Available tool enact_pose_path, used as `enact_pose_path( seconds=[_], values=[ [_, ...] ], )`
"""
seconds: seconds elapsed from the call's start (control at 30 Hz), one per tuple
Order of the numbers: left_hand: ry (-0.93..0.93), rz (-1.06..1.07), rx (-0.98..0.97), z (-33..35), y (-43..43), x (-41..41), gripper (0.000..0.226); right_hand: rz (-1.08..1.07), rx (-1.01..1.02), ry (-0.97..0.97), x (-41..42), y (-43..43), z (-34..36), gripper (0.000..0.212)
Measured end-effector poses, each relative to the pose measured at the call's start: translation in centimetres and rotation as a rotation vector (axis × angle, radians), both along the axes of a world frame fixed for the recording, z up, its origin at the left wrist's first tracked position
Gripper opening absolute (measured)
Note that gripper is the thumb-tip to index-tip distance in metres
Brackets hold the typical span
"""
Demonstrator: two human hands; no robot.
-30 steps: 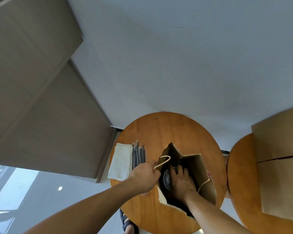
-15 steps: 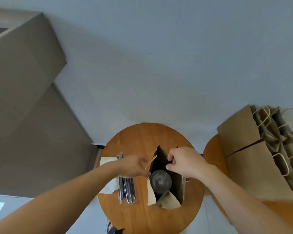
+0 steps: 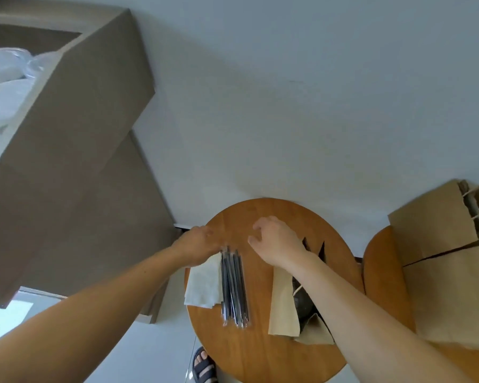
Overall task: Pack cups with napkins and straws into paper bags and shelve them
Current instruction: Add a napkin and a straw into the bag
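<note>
Fingers [image 3: 262, 220], right hand [image 3: 277, 241]: loosely curled, grasping nothing, held above the tabletop [image 3: 260, 352] between the straws [image 3: 234, 286] and the bag [image 3: 284, 302].

Fingers [image 3: 206, 233], left hand [image 3: 195, 244]: lying over the far end of the napkins [image 3: 203, 283], just beside the far tips of the straws. Whether they pinch a napkin or only rest on it cannot be told.

Bag: brown paper, standing open on the right part of the round wooden tabletop, partly hidden under the right forearm.

Cup [image 3: 302, 302]: inside the bag, dark top showing through the mouth.

Straws: a bundle of dark wrapped ones, lying flat and running near to far, left of the bag and apart from it.

Napkins: a pale stack, flat on the left edge of the tabletop, touching the left side of the straws.

Second table [image 3: 382, 272]: wooden, right of the first, carrying a stack of spare bags [image 3: 437, 239] with cord handles at the far right.

Box [image 3: 75, 111]: brown cardboard, far left and higher up, open, with clear plastic pieces inside; what they are is unclear.

Foot [image 3: 203, 366]: in a dark sandal, on the floor at the near edge of the tabletop.
</note>
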State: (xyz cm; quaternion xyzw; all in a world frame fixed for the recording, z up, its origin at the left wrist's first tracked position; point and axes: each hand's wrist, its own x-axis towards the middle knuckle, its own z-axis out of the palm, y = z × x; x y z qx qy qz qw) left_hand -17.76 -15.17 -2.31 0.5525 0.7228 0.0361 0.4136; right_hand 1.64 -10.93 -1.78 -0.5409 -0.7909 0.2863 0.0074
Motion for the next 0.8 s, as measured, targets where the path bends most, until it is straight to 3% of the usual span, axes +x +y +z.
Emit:
enact_pose_path(
  seconds=[0.17,0.3,0.67,0.8],
  values=[
    [0.039,0.075,-0.017,-3.1,-0.8,-3.9,0.034,-0.086,-0.256,0.021,-5.0,-0.5,-7.4,0.024],
    [0.038,0.112,-0.065,-6.5,-1.3,-5.5,0.037,-0.221,-0.346,-0.019,-7.6,-1.1,-14.3,0.026],
    [0.05,0.247,-0.193,-15.6,-3.6,-8.1,0.047,-0.366,-0.321,-0.157,-11.8,-3.8,-25.9,0.034],
    [0.04,0.271,-0.203,-16.8,-3.8,-7.9,0.044,-0.351,-0.301,-0.155,-11.9,-4.4,-27.9,0.024]
  ],
)
